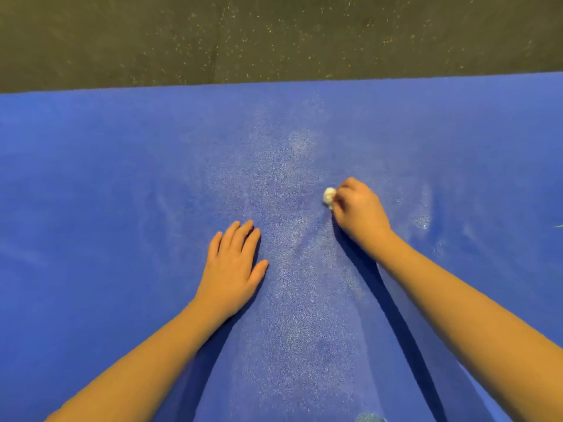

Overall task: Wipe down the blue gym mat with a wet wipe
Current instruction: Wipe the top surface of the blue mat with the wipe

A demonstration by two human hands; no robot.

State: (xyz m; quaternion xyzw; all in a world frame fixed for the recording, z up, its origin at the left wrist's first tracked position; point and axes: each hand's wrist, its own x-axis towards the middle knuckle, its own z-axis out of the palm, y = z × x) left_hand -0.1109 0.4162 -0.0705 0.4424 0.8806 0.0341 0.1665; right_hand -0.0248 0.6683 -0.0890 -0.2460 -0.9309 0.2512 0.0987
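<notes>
The blue gym mat [106,178] fills most of the head view, with a pale, shiny streak running down its middle. My right hand [361,208] grips a small balled-up white wet wipe [329,196] and holds it against the mat just right of centre. Only the wipe's left end shows past my curled fingers. My left hand [234,266] lies flat on the mat with its fingers straight, palm down, left of the streak and closer to me than the wipe.
Dark speckled rubber flooring [274,35] lies beyond the mat's far edge, with a seam running through it. A small grey-blue patch of fabric [370,418] shows at the bottom edge. Pale smears mark the mat at the right.
</notes>
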